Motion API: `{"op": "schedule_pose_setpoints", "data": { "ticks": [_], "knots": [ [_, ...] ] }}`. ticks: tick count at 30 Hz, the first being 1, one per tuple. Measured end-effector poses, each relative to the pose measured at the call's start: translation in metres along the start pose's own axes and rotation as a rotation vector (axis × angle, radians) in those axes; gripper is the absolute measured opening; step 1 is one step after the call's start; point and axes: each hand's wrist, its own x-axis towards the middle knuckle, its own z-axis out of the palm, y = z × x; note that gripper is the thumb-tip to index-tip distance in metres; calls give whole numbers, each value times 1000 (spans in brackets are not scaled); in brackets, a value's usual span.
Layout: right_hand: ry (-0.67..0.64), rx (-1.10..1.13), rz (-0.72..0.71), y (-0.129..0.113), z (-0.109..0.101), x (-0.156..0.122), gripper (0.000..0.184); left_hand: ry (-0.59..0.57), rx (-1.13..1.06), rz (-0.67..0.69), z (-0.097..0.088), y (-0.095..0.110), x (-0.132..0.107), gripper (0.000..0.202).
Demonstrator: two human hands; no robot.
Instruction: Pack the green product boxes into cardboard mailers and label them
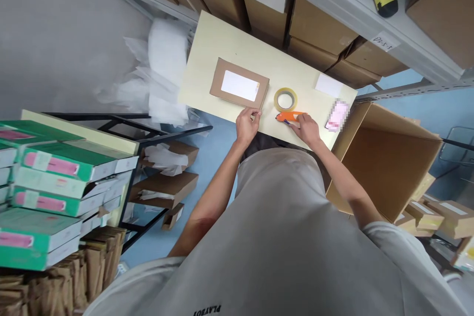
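Observation:
A closed brown cardboard box (217, 84) with a white label (240, 85) lies on the cream tabletop (296, 66). My left hand (247, 127) is at the box's near right corner, fingers curled and thumb tip close to the index finger; anything between them is too small to make out. My right hand (309, 131) has its fingers closed at the right end of an orange utility knife (287, 116). A dark, slim pen-like thing (287, 123) lies along the knife, its end by my right thumb. Just beyond is a roll of clear yellowish tape (277, 100).
A white paper (328, 85) and a pink, blurred-out item (337, 115) lie at the table's right. An open carton (388, 158) stands beside it. Green boxes (62, 158) are stacked left, white wrapping (166, 59) hangs behind, and shelved cartons (320, 24) line the back.

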Motion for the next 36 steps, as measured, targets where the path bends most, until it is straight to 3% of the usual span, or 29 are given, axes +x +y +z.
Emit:
{"op": "schedule_pose_setpoints", "data": {
  "ticks": [6, 9, 12, 17, 21, 26, 36],
  "knots": [
    [-8, -63, -79, -6, 27, -9, 36, -17, 26, -41, -4, -6, -9, 10],
    [-98, -82, -33, -7, 31, -4, 36, -40, 39, -58, -6, -7, -15, 10],
    [-147, -79, -35, 0, 28, -12, 40, -56, 30, -73, -4, -7, -22, 11],
    [-42, 9, -139, 22, 6, -30, 42, -59, 15, -90, 3, -11, -29, 11],
    [12, 40, -260, 27, -14, 0, 43, -54, 12, -124, 7, -15, -32, 11],
    [-89, 0, -406, 23, -24, 52, 43, -32, 6, -157, 7, -17, -34, 10],
    [-212, -80, -496, 42, -22, 92, 42, -11, -42, -188, 9, -14, -37, 12]
  ]
}}
